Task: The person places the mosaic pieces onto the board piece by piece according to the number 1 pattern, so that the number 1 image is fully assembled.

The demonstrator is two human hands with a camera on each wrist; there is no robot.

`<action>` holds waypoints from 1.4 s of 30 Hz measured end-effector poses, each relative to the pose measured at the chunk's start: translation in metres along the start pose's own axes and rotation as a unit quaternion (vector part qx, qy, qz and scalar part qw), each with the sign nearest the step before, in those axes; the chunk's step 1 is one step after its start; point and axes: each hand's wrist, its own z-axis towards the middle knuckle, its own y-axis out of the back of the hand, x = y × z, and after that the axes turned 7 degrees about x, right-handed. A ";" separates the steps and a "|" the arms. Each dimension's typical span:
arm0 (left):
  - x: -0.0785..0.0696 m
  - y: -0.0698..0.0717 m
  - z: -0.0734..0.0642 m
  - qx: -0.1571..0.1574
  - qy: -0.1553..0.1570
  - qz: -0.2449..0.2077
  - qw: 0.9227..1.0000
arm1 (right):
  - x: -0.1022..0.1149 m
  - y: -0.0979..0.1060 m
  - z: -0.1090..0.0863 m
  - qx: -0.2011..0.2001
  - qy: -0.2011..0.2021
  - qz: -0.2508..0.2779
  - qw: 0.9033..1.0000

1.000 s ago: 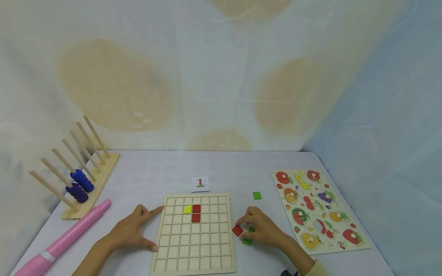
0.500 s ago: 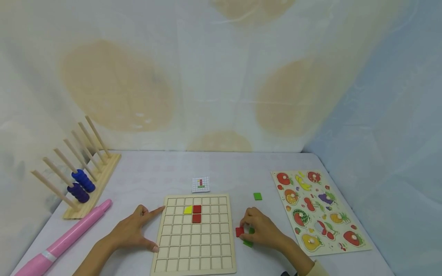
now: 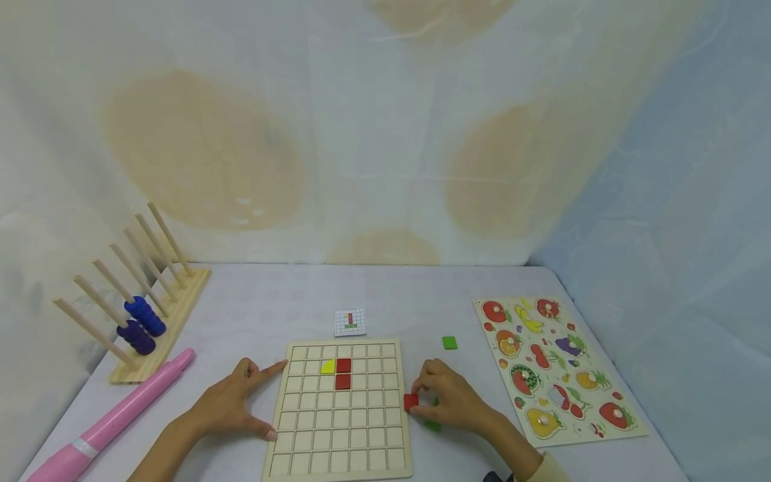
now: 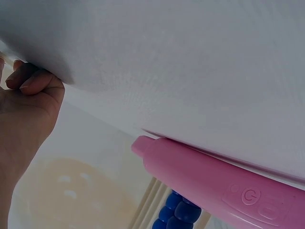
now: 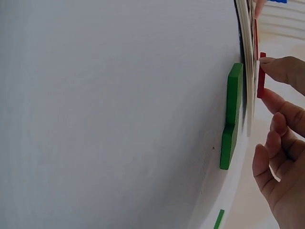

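Note:
My right hand (image 3: 448, 395) pinches a red square tile (image 3: 411, 402) between thumb and index finger, at the right edge of the wooden grid board (image 3: 367, 438). In the right wrist view the red tile (image 5: 261, 76) stands on edge between the fingertips, lifted off the table. Green tiles (image 3: 432, 424) lie under that hand, partly hidden by it. On the board sit a yellow tile (image 3: 328, 366) with a slanted corner and two red tiles (image 3: 343, 381). My left hand (image 3: 231, 402) rests at the board's left edge, thumb and index finger spread along it.
A small pattern card (image 3: 350, 322) lies behind the board. Another green tile (image 3: 449, 343) lies to the right. A fruit peg puzzle (image 3: 578, 415) is at far right. At left are a bead stand (image 3: 187, 294) with upright rods and a pink tube-like object (image 3: 114, 418).
My right hand has turned the red tile, taken it up from the table and moved it slightly left to the board's edge. The left hand has stayed in place.

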 end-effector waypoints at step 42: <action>0.003 -0.002 0.000 -0.006 -0.008 -0.002 1.000 | 0.068 -0.028 0.075 0.063 0.059 -0.078 0.993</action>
